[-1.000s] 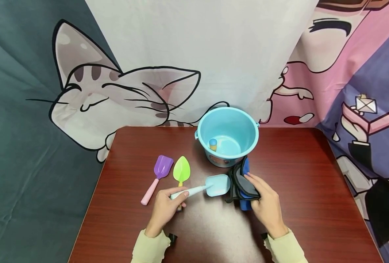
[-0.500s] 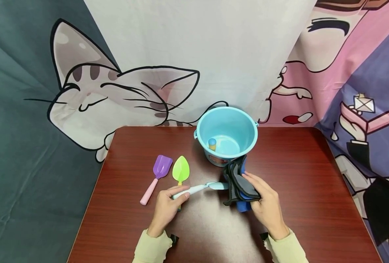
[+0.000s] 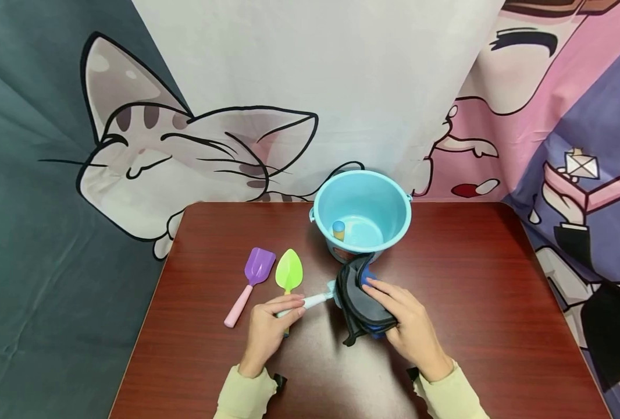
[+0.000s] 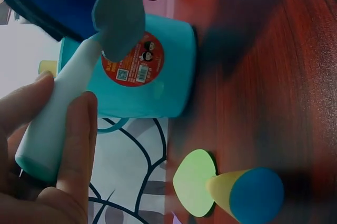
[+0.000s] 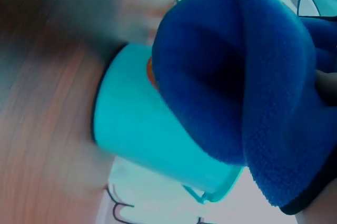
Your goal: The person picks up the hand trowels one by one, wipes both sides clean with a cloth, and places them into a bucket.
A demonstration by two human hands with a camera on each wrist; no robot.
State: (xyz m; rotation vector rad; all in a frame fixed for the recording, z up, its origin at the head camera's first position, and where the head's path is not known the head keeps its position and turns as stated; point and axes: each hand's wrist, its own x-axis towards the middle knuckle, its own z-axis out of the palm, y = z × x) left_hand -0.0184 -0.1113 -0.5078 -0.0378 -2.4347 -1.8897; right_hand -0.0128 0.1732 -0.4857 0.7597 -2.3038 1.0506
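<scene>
My left hand [image 3: 268, 329] pinches the white handle of a pale blue toy shovel [image 3: 316, 300] between thumb and fingers. In the left wrist view the shovel's blade [image 4: 124, 19] lies against the blue fleece side of a folded cloth. My right hand [image 3: 412, 331] grips this cloth [image 3: 364, 302], grey with black edging outside and blue fleece inside [image 5: 205, 71]. From the head view the cloth covers most of the blade, leaving only a sliver near the neck visible. Both are held in front of the light blue bucket [image 3: 362, 195].
A yellow piece with a blue end [image 3: 338, 230] is inside the bucket. Left of the bucket, a green trowel [image 3: 289, 270] with a yellow handle lies partly behind my left hand. Beside it is a purple shovel [image 3: 260, 265] with a pink handle. A printed curtain [image 3: 268, 52] hangs behind the table.
The shovel has turned from flat-facing to edge-on, and its blade is now mostly hidden by the cloth. My right hand has brought the cloth leftward over it.
</scene>
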